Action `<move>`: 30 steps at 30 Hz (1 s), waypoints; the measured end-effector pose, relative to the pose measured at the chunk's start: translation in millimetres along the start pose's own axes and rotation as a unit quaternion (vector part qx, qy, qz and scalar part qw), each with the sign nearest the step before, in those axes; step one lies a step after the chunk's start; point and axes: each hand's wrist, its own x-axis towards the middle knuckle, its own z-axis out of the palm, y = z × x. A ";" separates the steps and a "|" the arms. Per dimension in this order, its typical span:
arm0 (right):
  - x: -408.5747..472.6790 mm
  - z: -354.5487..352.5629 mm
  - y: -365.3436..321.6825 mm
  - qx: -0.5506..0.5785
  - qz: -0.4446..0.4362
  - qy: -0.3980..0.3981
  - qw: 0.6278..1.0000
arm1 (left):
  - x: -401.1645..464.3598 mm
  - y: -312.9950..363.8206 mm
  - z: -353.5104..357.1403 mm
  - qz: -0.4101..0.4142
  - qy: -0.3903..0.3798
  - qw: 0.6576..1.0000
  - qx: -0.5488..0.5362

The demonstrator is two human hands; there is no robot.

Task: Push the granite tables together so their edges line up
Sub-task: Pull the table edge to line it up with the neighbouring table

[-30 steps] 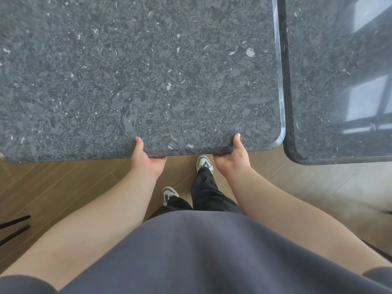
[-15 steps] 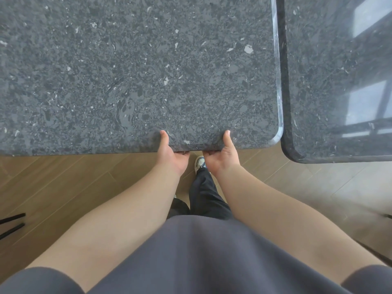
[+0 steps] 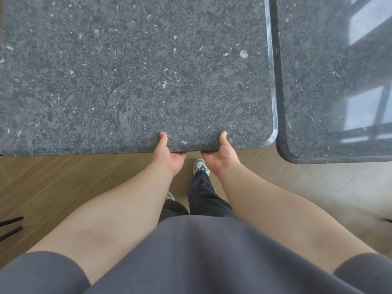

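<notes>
**A:** What has changed since a second ago?

**B:** The person's hands have been sliding closer together along the near edge of the large dark grey speckled granite table [image 3: 131,77]. The left hand has moved rightward, and the two are now sitting just beside each other, near that table's right front corner.

**A:** Going left to right, what is showing?

**B:** At the far left, two thin black rods [image 3: 10,227] are poking in over the light brown wooden plank floor [image 3: 63,177]. The large granite table is filling the upper left and middle of the view. The left hand [image 3: 168,154] is gripping its front edge, thumb lying on top of the stone, fingers curling underneath. Between the hands, lower down, a white and blue sneaker [image 3: 201,166] and a black trouser leg [image 3: 203,198] are showing. The right hand [image 3: 221,155] is gripping the same edge in the same way, thumb on top.

**A:** And the other table?

**B:** The second dark granite table with a glossy, reflective top [image 3: 331,81] is standing at the right. A narrow dark gap is running between the two, so whether they are touching I cannot tell. Its front edge is sitting slightly nearer the person than the first table's edge, so the fronts are not lining up.
</notes>
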 end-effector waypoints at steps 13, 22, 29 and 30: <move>-3.7 -0.1 -1.2 -0.025 -0.006 0.019 1.000 | -1.3 0.3 5.7 -0.009 0.005 1.000 0.022; -3.0 -2.0 -1.5 -0.039 -0.015 0.016 0.999 | -4.5 -0.8 4.8 0.003 -0.011 0.999 0.036; 0.4 -5.5 -1.4 -0.050 -0.019 0.005 0.999 | -4.8 -1.0 2.1 0.002 -0.004 1.000 0.030; 0.6 -6.4 -0.8 -0.055 -0.018 0.003 0.998 | -4.4 -0.5 1.9 0.002 -0.004 0.999 0.032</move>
